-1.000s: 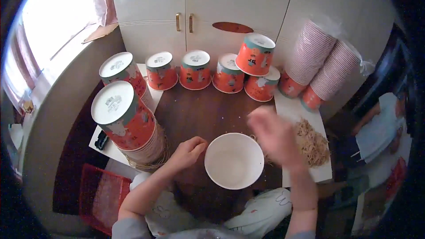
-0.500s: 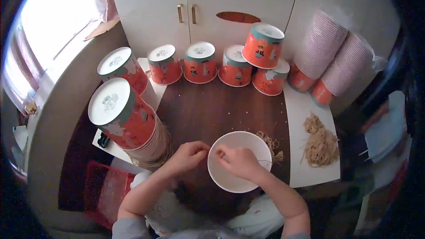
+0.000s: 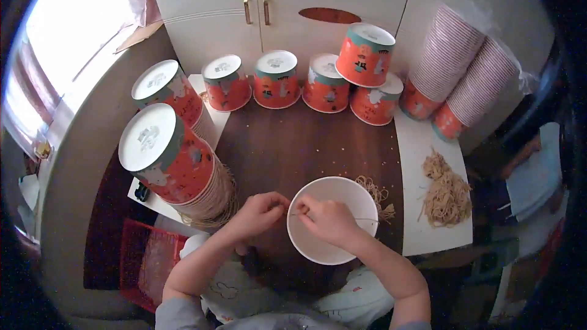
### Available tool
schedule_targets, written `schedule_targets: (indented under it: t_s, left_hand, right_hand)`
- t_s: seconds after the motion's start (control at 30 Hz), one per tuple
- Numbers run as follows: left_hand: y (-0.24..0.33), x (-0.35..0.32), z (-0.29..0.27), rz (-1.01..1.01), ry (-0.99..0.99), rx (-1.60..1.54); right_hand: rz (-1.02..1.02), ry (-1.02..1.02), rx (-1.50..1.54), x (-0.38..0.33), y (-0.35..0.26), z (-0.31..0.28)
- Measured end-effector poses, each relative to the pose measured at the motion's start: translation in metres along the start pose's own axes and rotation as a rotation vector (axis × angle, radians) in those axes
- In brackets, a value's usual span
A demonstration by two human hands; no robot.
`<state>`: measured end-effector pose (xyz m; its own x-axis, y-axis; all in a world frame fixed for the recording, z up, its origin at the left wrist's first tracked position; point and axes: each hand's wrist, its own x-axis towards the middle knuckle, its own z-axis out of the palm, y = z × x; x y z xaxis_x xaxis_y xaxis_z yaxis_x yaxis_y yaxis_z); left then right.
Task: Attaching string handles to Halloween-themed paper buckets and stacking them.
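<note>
A paper bucket (image 3: 333, 245), white inside, stands open side up on the dark table in front of me. My right hand (image 3: 327, 217) is over its opening, thumb and fingers pinched on a thin string (image 3: 367, 219) that trails across to the right rim. A short bit of string also shows left of those fingertips. My left hand (image 3: 263, 211) is closed, its fingertips at the bucket's left rim; what they pinch is too small to make out. Loose tan string (image 3: 374, 192) lies just behind the bucket's right side.
Upside-down orange buckets (image 3: 276, 82) line the table's back. At left stand bucket stacks (image 3: 177, 165), the nearer hung with string. Two tall plastic-wrapped stacks (image 3: 446, 55) lean at the back right. A tan string heap (image 3: 447, 198) lies on the white strip; a red basket (image 3: 150, 263) is lower left.
The view has shifted slightly. My right hand stays over the bucket, and the string now shows more clearly on both sides of it. My left hand has hardly moved.
</note>
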<state>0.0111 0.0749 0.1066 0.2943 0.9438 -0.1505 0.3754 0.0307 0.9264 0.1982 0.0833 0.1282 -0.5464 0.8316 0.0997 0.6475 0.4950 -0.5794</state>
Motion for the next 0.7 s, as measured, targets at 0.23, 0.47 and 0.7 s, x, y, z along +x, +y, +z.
schedule_targets:
  t_s: [0.23,0.47,0.7]
  left_hand:
    - [-0.003,-0.002,-0.001,0.002,-0.057,-0.075]
    - [0.007,-0.004,0.000,-0.010,-0.060,0.049]
    - [0.005,-0.003,-0.002,0.072,-0.006,0.205]
  right_hand:
    - [0.000,-0.010,-0.005,0.000,-0.001,0.001]
    - [-0.007,0.009,-0.013,-0.001,0.001,0.004]
    - [-0.036,0.027,0.033,0.000,0.000,0.005]
